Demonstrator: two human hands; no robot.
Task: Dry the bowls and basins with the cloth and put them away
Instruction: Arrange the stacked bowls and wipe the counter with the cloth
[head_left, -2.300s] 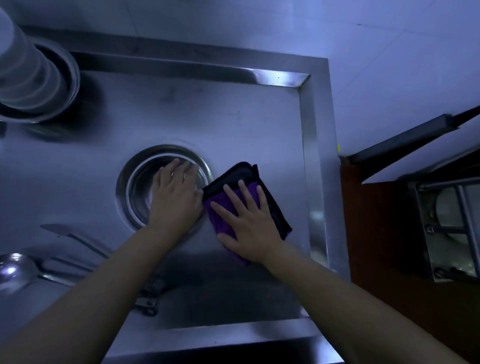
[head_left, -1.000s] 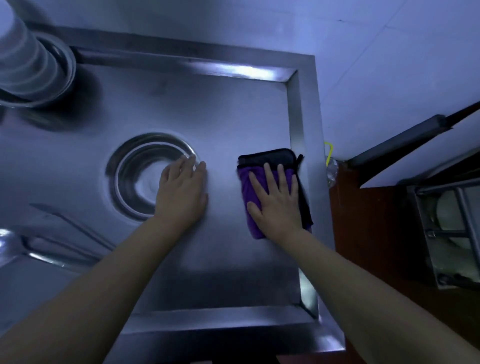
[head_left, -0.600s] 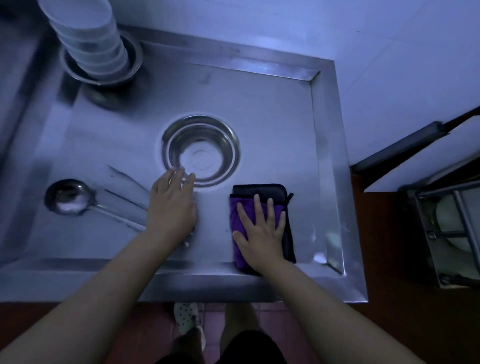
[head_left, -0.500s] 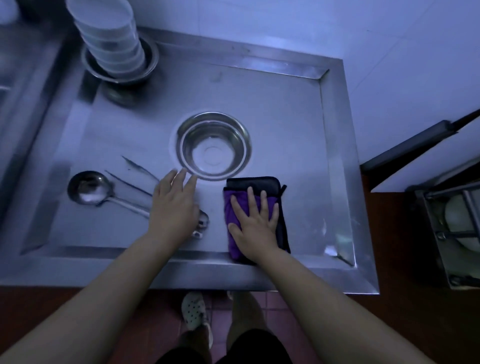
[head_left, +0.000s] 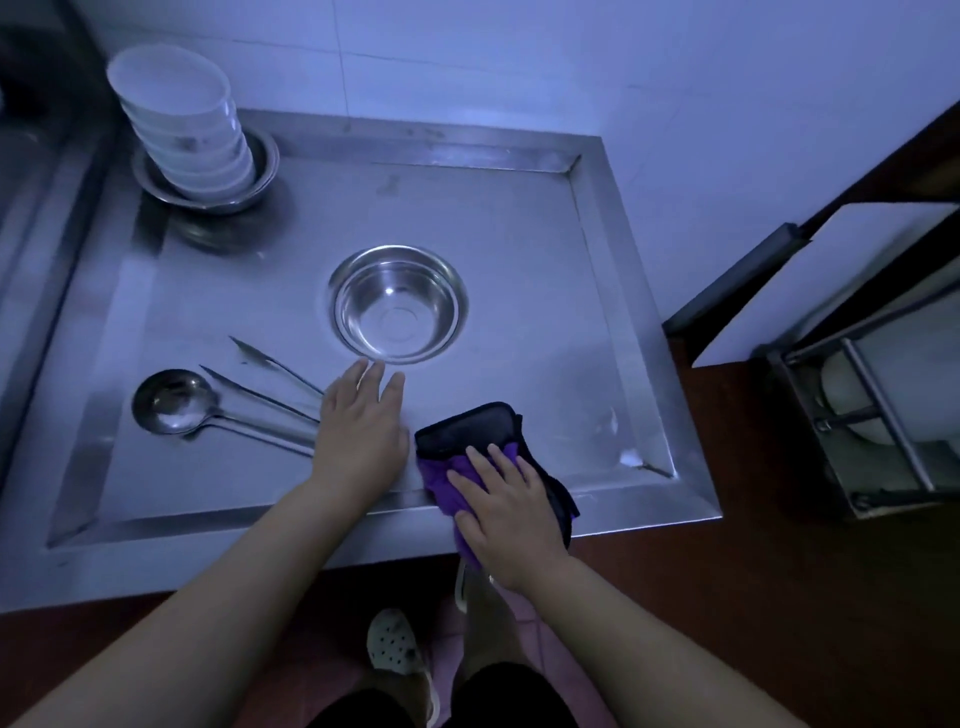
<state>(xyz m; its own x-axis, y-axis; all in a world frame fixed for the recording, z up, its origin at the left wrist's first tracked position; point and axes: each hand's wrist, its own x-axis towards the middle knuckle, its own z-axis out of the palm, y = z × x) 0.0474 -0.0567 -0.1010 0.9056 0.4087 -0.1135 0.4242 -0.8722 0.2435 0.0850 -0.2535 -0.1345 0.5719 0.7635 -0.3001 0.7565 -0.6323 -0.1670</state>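
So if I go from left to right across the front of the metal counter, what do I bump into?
Ladle → tongs → left hand → cloth under the right hand.

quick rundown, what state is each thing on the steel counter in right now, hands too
steel basin: upright, empty
white bowls: stacked upright in another steel basin
ladle: lying flat, bowl up
cloth: folded, pinned at counter edge
right hand: flat on cloth
left hand: open, resting on counter
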